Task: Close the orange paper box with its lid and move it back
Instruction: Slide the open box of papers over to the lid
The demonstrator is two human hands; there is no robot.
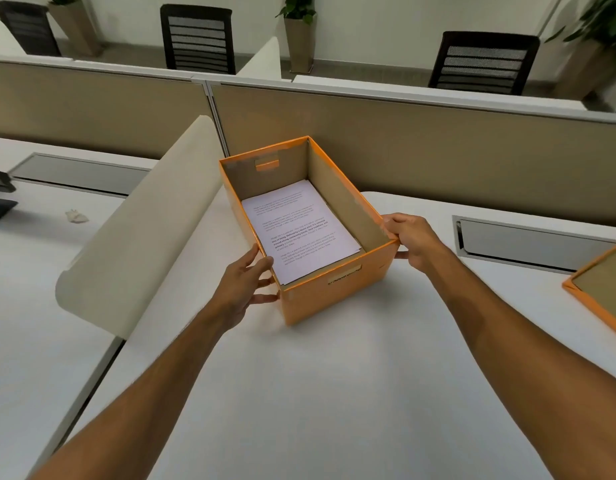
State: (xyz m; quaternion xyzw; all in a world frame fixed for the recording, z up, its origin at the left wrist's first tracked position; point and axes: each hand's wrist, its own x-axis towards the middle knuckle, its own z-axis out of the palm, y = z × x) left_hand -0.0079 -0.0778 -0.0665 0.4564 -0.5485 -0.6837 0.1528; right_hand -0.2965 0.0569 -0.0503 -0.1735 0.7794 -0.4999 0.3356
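The orange paper box (334, 296) stands uncovered in the middle of the white desk, turned at an angle, with a stack of printed sheets (299, 230) lying inside. My left hand (247, 282) presses against the box's near left corner, thumb at the rim. My right hand (412, 242) grips the near right corner, thumb over the rim. The orange lid (597, 292) lies upside down at the desk's right edge, partly cut off by the frame, well apart from both hands.
A curved cream divider (143, 230) runs along the left of the box. A tan partition wall (438, 154) stands right behind it. A grey cable tray (528, 244) sits at the right rear. A crumpled paper scrap (76, 216) lies on the neighbouring desk.
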